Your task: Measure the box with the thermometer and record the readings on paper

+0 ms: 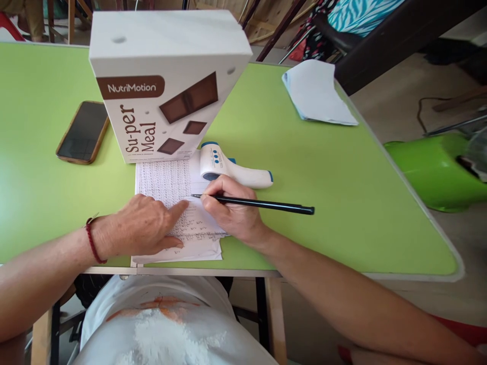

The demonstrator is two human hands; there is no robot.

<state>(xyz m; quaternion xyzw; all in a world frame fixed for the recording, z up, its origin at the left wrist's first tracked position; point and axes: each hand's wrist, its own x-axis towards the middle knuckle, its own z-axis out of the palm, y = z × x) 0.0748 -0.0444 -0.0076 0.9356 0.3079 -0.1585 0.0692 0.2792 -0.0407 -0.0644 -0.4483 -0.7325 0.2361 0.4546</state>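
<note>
Sheets of paper (163,180) covered in rows of handwriting lie at the table's near edge, stacked a little unevenly. My right hand (234,210) pinches a slim black pen (266,203), its tip at the right part of the writing. On the left part of the paper rests my left hand (140,225), index finger stretched toward the pen tip and thumb apart, holding nothing. A white and blue infrared thermometer (236,167) lies just above my right hand, partly over the sheets. Behind it a tall white NutriMotion box (171,86) stands upright, covering the top of the paper.
To the left of the box lies a phone (83,132) in a brown case, screen dark. A folded stack of white paper (317,94) sits at the green table's (335,203) far right edge. Beyond that edge, a green bin (433,172) stands on the floor.
</note>
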